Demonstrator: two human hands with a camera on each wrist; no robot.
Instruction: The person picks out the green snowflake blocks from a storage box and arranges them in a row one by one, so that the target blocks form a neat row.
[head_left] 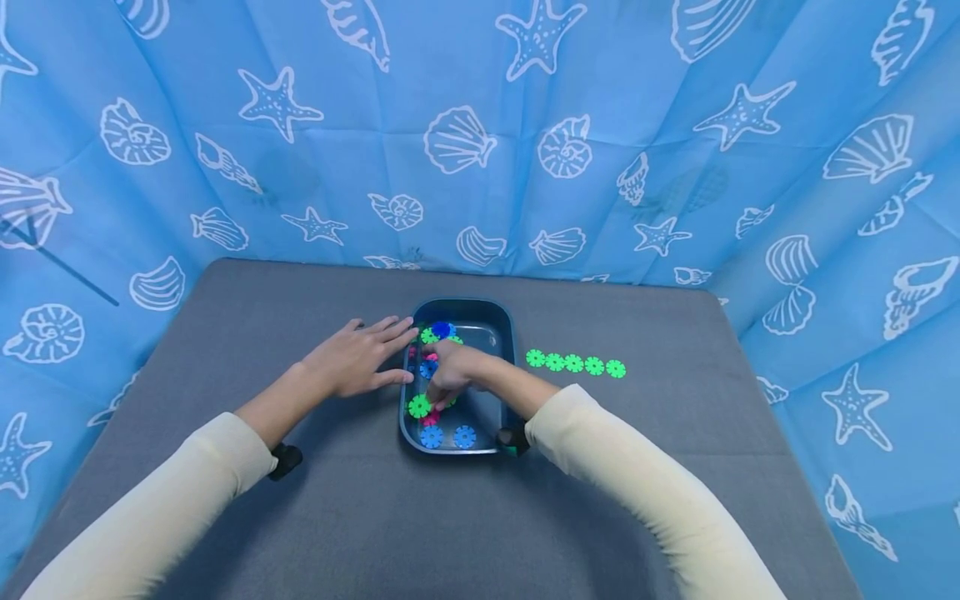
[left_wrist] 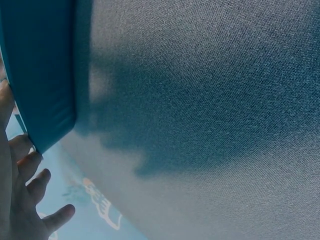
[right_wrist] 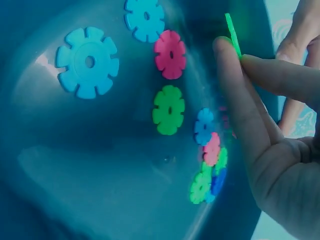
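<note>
My right hand (head_left: 452,371) reaches down into a dark blue tray (head_left: 507,333). Its thumb and finger pinch a notched green disc (right_wrist: 233,36), seen edge-on in the right wrist view. My left hand (head_left: 360,358) lies with spread, fairly straight fingers at the tray's left rim, touching it; the left wrist view shows the fingertips along that edge. Inside the tray are a red disc (right_wrist: 170,54), a green disc (right_wrist: 169,110) and two blue discs (head_left: 464,437) near the front. More red, green and blue discs (head_left: 441,330) cluster toward the back left, partly covered by my right hand.
To the right of the tray, several green discs (head_left: 573,363) form a row on the grey cloth-covered table (head_left: 600,483). A blue curtain (head_left: 480,200) with white shells and starfish hangs behind and beside the table.
</note>
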